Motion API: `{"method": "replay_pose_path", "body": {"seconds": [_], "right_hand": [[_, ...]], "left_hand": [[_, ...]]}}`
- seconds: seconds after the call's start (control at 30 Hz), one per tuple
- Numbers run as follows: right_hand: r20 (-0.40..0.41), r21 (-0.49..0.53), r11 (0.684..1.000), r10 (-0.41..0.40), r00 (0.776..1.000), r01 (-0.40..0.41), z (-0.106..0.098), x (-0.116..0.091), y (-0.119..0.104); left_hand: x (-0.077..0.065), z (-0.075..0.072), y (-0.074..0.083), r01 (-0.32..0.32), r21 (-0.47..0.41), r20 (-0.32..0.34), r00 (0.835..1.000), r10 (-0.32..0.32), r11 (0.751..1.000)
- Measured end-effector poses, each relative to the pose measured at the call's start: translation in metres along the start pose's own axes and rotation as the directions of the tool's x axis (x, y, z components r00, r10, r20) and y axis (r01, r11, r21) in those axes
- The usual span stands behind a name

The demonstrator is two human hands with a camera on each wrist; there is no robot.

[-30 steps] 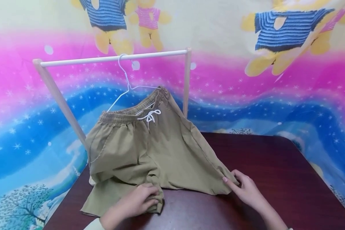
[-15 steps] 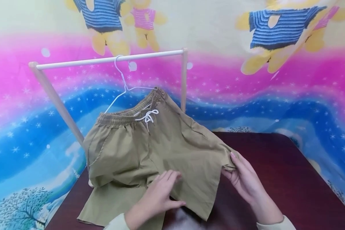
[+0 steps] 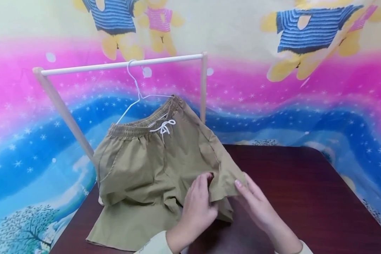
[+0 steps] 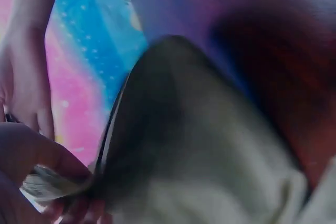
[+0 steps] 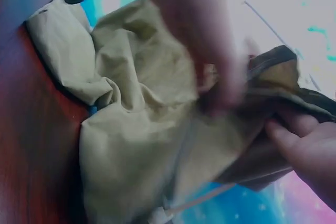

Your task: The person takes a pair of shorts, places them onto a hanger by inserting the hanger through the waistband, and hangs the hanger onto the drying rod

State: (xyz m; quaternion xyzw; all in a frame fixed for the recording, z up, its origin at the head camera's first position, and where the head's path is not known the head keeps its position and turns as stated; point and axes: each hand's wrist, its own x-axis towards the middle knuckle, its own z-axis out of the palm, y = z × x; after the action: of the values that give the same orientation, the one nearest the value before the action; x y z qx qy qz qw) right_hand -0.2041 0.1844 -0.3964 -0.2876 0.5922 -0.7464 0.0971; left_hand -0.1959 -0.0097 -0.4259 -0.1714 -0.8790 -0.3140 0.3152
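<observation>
A pair of olive-khaki shorts [image 3: 136, 162] with a white drawstring bow [image 3: 165, 127] hangs by its elastic waistband from a white wire hanger [image 3: 135, 84]. My left hand [image 3: 197, 210] pinches the hem of the leg on the right, at its inner side; in the left wrist view the thumb and fingers [image 4: 79, 211] close on the cloth. At the outer side of that same hem, my right hand [image 3: 257, 201] holds the fabric between thumb and fingers, with some fingers hidden behind it. This leg is raised and folded, while the other leg [image 3: 127, 225] drapes down over the tabletop.
The hanger's hook sits over the white rail [image 3: 114, 66] of a small rack with wooden posts [image 3: 65, 113]. Beneath is a dark red-brown table [image 3: 292, 183]. A colourful cloth backdrop [image 3: 304, 106] with printed bears stands behind and beside it.
My left hand has moved right from the left leg's hem, passing open over the middle, to grip the right leg's hem. My right hand has shifted slightly left, lifting that hem.
</observation>
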Motion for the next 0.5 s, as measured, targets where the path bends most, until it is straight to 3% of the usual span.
{"method": "replay_pose_path", "body": {"seconds": [0.07,0.17,0.27,0.33,0.37,0.43,0.5], "right_hand": [[-0.044,0.039,0.998,-0.055,0.997,0.057,-0.007,0.000,0.000],[-0.063,0.132,0.984,-0.111,0.992,0.118,-0.017,-0.003,0.000],[-0.043,0.174,0.979,-0.099,0.994,0.105,-0.018,-0.007,0.001],[-0.019,0.137,0.989,-0.060,0.998,0.062,-0.013,-0.008,0.002],[-0.004,0.104,0.994,-0.037,0.999,0.037,-0.010,-0.008,0.002],[0.030,0.010,1.000,0.001,1.000,-0.001,-0.002,-0.007,0.001],[0.045,-0.078,0.997,0.003,0.999,0.000,0.003,-0.007,0.000]], "left_hand": [[-0.003,0.002,-0.007,0.019,0.021,0.035,0.999,-0.020,1.000],[-0.011,0.004,-0.014,0.071,-0.033,0.122,0.990,-0.066,0.997],[-0.016,0.005,-0.008,0.144,-0.130,0.237,0.965,-0.111,0.981],[-0.016,0.009,0.000,0.166,-0.187,0.277,0.955,-0.110,0.968],[-0.015,0.011,0.004,0.170,-0.215,0.276,0.955,-0.107,0.962],[-0.011,0.017,0.006,0.140,-0.255,0.215,0.973,-0.085,0.957],[-0.007,0.022,0.003,0.083,-0.200,0.118,0.991,-0.060,0.976]]}}
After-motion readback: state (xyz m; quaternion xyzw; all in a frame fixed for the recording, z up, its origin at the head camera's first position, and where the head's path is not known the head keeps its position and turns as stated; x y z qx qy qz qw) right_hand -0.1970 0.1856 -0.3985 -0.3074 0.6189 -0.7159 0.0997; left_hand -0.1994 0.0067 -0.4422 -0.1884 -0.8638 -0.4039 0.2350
